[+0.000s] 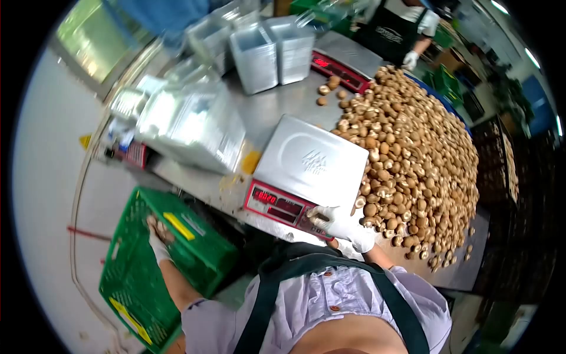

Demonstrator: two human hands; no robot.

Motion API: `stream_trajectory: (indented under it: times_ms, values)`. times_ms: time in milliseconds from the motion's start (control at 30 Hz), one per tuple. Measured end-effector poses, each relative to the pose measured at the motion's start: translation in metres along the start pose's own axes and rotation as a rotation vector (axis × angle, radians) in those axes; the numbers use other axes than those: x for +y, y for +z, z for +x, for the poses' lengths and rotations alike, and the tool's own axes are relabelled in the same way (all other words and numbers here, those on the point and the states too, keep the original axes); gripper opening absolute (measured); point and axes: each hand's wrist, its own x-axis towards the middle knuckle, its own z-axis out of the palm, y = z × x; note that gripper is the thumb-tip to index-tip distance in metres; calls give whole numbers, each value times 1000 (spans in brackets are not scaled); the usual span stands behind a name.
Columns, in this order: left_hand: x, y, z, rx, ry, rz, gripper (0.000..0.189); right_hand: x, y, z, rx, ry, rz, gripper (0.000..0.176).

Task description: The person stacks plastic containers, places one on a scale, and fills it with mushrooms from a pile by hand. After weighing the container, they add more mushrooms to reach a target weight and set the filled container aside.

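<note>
My left hand (158, 246), in a white glove, reaches down inside a green plastic crate (203, 233). Its fingers are closed around something brownish and pale, too blurred to name. My right hand (345, 227), also gloved in white, is at the front right corner of a weighing scale (315, 156), over its keypad. A small brown and beige mushroom (319, 216) appears pinched between its thumb and fingers. The scale has a bare metal plate and a red front panel with lit digits. Beside it, to the right, lies a large heap of brown mushrooms (413, 171).
Stacks of clear plastic trays (191, 121) stand left of the scale, with more tray stacks (254, 59) behind. A second scale (348, 53) sits at the back, near several loose mushrooms (328, 86). Across the table stands a co-worker (392, 32) in a dark apron and gloves.
</note>
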Motion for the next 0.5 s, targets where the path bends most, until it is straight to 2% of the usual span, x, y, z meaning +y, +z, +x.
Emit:
stream_trajectory:
  times_ms: [33,67,100,167,267,333,367,400,433,467,500]
  values:
    - [-5,53,-9,620,-134,193,43,8,5,3,42,-74,-4,21]
    - [-28,43,14,1103,-160,443,46,8,7,4,33,-43,-33,22]
    - [-29,53,12,1100,-181,720,48,7,7,6,16,-14,-65,23]
    - [-35,73,26,1196,-81,600,52,5,7,8,32,-9,-105,24]
    - [-33,51,28,1207,-142,535,55,2,8,9,9,-5,-156,25]
    - [-27,68,25,1079,-89,391,50,-2,9,10,-14,-12,-185,24]
    - [-27,69,18,1008,-53,363,47,7,15,12,2,-79,-187,24]
    - [-21,107,14,1003,6,475,38,4,14,11,12,-102,-158,23]
    - [-15,133,13,1026,-23,577,32,-1,13,11,6,-130,-129,23]
    - [-9,145,13,1083,-73,655,35,0,14,12,-23,-105,-138,22]
    - [0,173,4,1002,-33,687,39,-10,11,12,-10,-124,-117,21]
